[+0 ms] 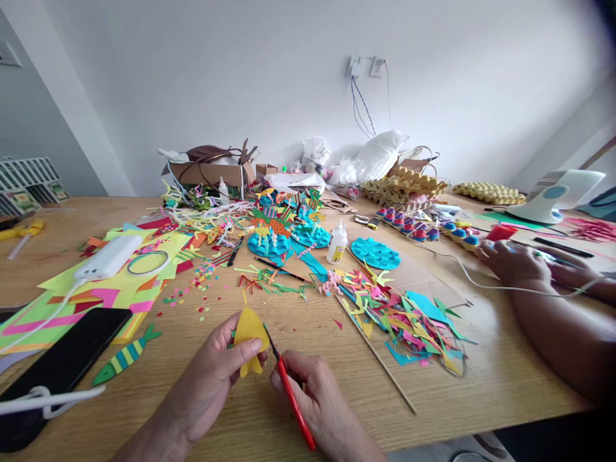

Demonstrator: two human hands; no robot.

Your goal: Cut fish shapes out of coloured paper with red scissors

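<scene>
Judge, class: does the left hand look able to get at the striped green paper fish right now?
Probably yes, though the left hand holds a yellow paper cutout; nothing visible seems to block the striped fish.

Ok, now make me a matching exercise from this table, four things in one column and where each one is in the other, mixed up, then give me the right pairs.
Things
1. Yellow cutout
2. Scissors
3. White bottle nearest the hands
4. Green-headed striped fish

Places
A. Standing upright beside a bumpy blue oval
B. Held in the right hand
C. Lying on the table next to the black phone
D. Held in the left hand

Right pairs: 1-D, 2-B, 3-A, 4-C
</scene>
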